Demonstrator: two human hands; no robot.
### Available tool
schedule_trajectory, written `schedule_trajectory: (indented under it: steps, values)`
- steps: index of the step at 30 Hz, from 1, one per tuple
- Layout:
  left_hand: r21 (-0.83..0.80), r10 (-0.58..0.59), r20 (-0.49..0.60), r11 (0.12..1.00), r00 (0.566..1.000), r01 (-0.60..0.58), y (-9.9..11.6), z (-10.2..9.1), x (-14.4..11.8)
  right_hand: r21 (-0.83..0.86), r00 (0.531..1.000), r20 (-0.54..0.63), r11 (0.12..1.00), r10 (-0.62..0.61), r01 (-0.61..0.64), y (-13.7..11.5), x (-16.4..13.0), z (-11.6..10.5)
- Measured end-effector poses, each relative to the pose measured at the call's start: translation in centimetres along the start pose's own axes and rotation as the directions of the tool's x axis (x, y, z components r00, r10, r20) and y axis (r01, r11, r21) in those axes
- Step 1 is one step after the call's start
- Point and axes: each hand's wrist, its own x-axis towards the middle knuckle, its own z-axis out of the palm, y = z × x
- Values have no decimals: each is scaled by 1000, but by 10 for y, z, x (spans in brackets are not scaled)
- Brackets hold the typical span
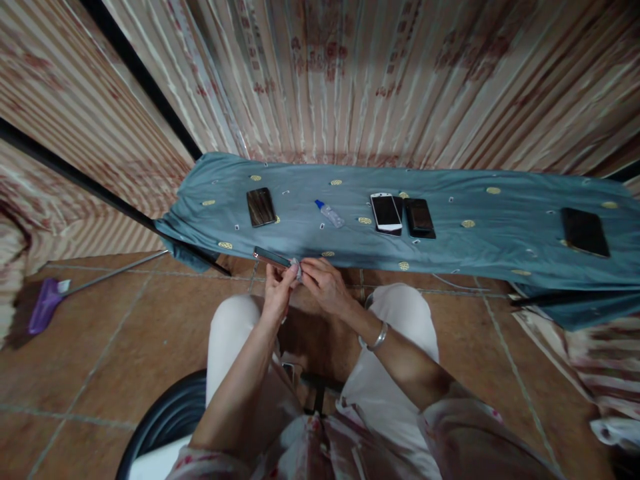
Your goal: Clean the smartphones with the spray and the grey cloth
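Observation:
My left hand (278, 292) is closed round a dark smartphone (271, 257), which is tilted just off the front edge of the cloth-covered table (440, 257). Against the phone's right end, the fingers of my right hand (325, 283) pinch a small whitish wad, perhaps cloth or tissue (296, 267). Behind my hands lies a small clear bottle with a blue tip (330, 213). A dark phone (261, 207) rests to its left. To its right are a white phone (386, 212) on a dark one and a black phone (420, 218) in a similar pair.
Another black device (585, 231) lies at the table's right end. Striped curtains (340, 80) hang behind, and black poles (145, 80) slant at the left. A purple-headed cleaning tool (46, 305) is on the tiled floor, with a black round basin (165, 427) beside my left leg.

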Motion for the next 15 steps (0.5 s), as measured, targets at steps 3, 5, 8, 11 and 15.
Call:
schedule_trajectory:
  steps: [3,5,8,11,15]
  values:
    - [-5,9,0,1000,1000,-9,6,-1,1,-20,1000,9,1000,-3,3,1,-3,-3]
    - [-8,-4,2,1000,1000,4,11,-1,1,-28,1000,19,1000,-2,2,1,-6,-5]
    - [-4,-33,0,999,999,33,15,-1,1,-36,1000,25,999,-9,9,2,-10,-10]
    - [9,-52,-1,999,999,52,18,-1,1,-40,1000,5,999,-17,17,1,-15,-13]
    - [-5,-43,-14,999,999,43,19,-3,4,-33,999,-6,999,-39,39,-1,-19,-17]
